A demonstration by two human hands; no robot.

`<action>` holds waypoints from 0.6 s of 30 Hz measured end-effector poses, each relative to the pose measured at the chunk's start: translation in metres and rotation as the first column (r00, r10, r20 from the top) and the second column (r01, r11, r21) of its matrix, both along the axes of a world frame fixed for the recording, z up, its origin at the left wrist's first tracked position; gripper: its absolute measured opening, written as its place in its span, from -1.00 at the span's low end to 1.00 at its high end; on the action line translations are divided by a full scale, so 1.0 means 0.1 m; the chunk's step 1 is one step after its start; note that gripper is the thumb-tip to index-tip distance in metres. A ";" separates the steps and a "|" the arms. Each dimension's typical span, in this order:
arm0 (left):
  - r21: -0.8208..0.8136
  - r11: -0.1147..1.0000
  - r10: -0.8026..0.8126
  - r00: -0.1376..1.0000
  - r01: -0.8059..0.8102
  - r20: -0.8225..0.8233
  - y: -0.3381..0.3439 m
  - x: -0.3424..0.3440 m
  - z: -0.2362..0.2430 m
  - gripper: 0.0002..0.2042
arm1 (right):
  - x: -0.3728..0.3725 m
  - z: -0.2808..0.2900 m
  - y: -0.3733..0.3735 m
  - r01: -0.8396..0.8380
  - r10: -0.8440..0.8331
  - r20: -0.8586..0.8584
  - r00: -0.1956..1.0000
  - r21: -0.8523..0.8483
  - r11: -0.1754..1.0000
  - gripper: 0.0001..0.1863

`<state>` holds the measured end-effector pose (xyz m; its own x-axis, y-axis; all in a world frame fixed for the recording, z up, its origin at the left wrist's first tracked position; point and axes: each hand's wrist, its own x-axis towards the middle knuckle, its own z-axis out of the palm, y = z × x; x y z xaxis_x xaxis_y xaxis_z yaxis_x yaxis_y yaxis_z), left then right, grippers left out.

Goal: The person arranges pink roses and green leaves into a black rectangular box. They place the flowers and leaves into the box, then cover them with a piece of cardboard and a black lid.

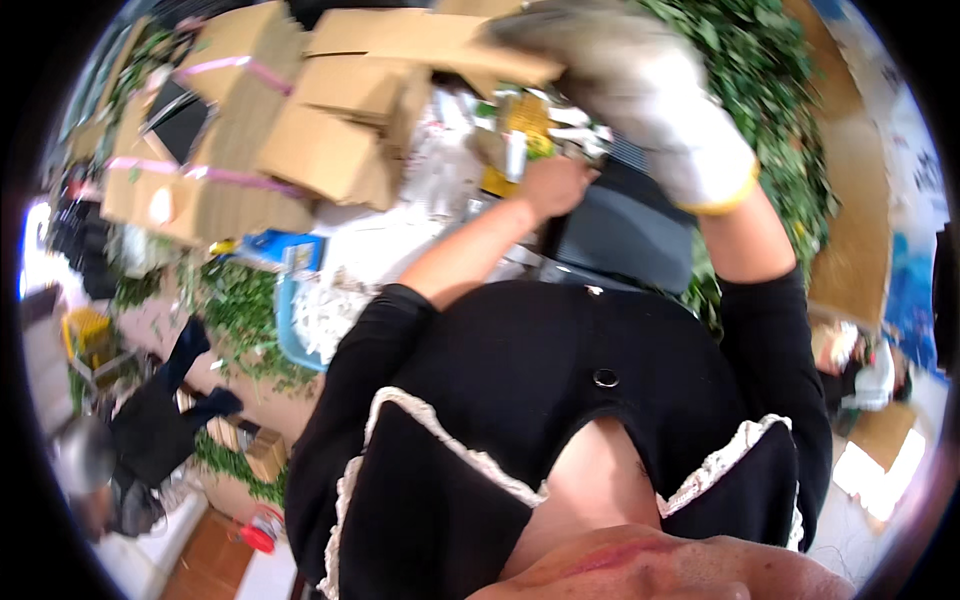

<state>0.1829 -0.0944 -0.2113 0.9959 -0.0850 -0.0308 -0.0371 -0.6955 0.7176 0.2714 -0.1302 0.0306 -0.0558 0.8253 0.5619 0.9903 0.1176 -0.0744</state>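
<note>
My left hand (558, 186) is bare and curled closed beside the dark grey box-like thing (625, 235) in front of me. What its fingers grip, if anything, is hidden. Raised higher and to the right, my right hand (640, 85) wears a white glove with a yellow cuff and greyish fingers. Motion smears those fingers, so their pose does not show. Their tips overlap a brown cardboard flap (440, 40); whether they touch it I cannot tell. Just past my left hand lies a jumble of small yellow and white items (527, 120).
Cardboard boxes (335, 150) and pink-strapped cardboard bundles (235, 200) stand on the left. Cut leafy stems (770, 110) heap up at the right. A blue basket (288, 320) holds white pieces. At lower left, another person (150, 430) is near leaves on the floor.
</note>
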 end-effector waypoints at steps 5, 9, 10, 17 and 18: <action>-0.006 0.997 -0.070 0.998 0.070 0.004 0.04 0.11 0.05 -0.56 | -0.57 0.29 -2.16 0.270 -0.311 -0.929 0.201 -0.253 0.929 -0.62; -0.022 0.995 -0.101 0.994 0.100 -0.043 0.08 0.11 0.20 -0.57 | -1.36 -0.45 -2.11 0.714 0.080 -0.947 -0.312 -0.178 0.677 -0.50; -0.014 0.993 -0.117 0.993 0.116 -0.025 0.08 0.12 0.18 -0.57 | -1.56 -0.34 -2.11 0.695 -0.017 -0.933 -0.360 -0.280 0.662 -0.59; 0.015 0.990 -0.135 0.988 0.137 -0.080 0.11 0.17 0.22 -0.59 | -0.67 -0.95 -2.21 0.115 -0.685 -0.633 -0.362 -0.759 0.641 -0.73; -0.013 0.991 -0.130 0.984 0.130 -0.120 0.12 0.18 0.21 -0.59 | -0.61 -1.04 -2.03 0.058 -0.763 -0.593 -0.257 -0.797 0.601 -0.76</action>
